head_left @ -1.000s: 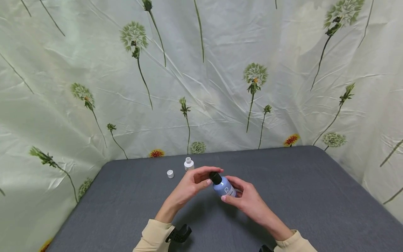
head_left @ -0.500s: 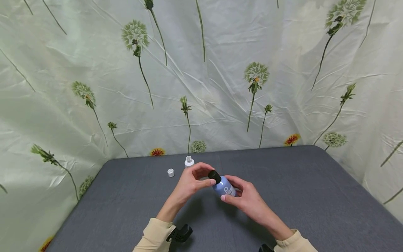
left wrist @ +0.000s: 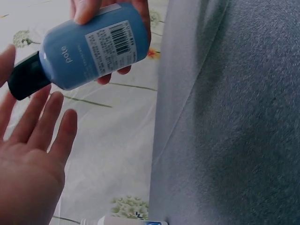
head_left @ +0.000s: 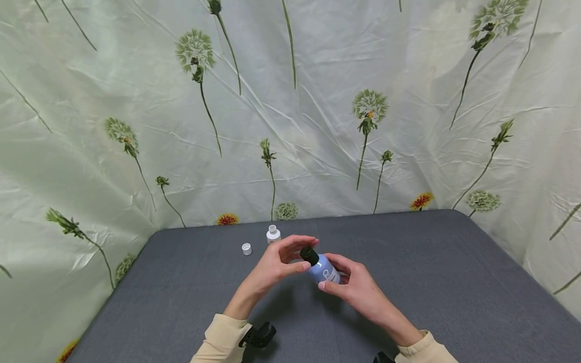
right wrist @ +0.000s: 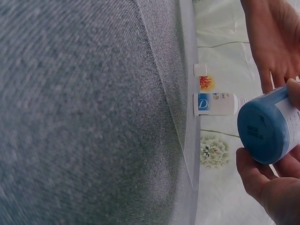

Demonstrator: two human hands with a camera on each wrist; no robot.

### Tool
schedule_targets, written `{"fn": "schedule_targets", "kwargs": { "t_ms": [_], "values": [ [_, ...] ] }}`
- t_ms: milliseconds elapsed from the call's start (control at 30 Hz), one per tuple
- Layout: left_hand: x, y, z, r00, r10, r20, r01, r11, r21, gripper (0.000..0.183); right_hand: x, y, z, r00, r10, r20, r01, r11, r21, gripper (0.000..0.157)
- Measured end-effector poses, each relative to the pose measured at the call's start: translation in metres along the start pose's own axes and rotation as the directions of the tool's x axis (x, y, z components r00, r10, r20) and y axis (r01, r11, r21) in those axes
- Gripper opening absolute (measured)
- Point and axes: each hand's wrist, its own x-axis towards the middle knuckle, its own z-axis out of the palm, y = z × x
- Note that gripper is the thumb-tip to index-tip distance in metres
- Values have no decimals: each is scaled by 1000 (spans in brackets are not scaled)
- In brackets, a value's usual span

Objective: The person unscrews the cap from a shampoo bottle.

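A blue bottle point(head_left: 324, 270) with a black cap point(head_left: 309, 255) is held above the table, tilted with its cap toward the left. My right hand point(head_left: 360, 287) grips the bottle's body between thumb and fingers. At the cap, my left hand point(head_left: 274, 264) has its thumb right beside the black side and its fingers loosely extended around and past it. The left wrist view shows those fingers spread apart below the cap, and a barcode label point(left wrist: 112, 46) on the bottle. In the right wrist view, the bottle's round base point(right wrist: 260, 131) faces the camera.
An uncapped small white bottle point(head_left: 273, 235) stands on the grey table point(head_left: 190, 282) behind my left hand. Its lower part is partly hidden in the head view. Left of it lies a white cap point(head_left: 246, 249). A flower-print curtain point(head_left: 317, 126) hangs behind the table.
Half a second ago the left fingers curled round the black cap; now they are straighter and lifted off it, as a second ago. The right hand and bottle stay nearly still.
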Motion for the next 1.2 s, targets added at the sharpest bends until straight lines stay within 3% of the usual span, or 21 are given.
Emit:
{"fn": "schedule_targets", "kwargs": {
  "t_ms": [167, 300, 567, 867, 1200],
  "values": [
    [-2, 2, -3, 996, -7, 84, 11, 999, -43, 44, 1, 1, 0, 1000, 14, -7, -14, 1000, -17, 60],
    [-3, 2, -3, 996, -22, 88, 26, 999, -45, 41, 1, 3, 1, 1000, 24, -11, -24, 1000, -18, 60],
    [-3, 3, -2, 997, -75, -7, 74, 996, -41, 35, 0, 3, 1, 1000, 27, -16, -27, 999, -25, 61],
    [-3, 0, -4, 986, -107, -129, 122, 986, 113, 29, 0, 2, 3, 1000, 2, 16, -1, 1000, -30, 56],
    [-1, -2, -3, 979, -109, -171, 140, 973, 182, 27, -1, 5, 5, 1000, -4, 17, 4, 1000, -30, 56]
  ]
}}
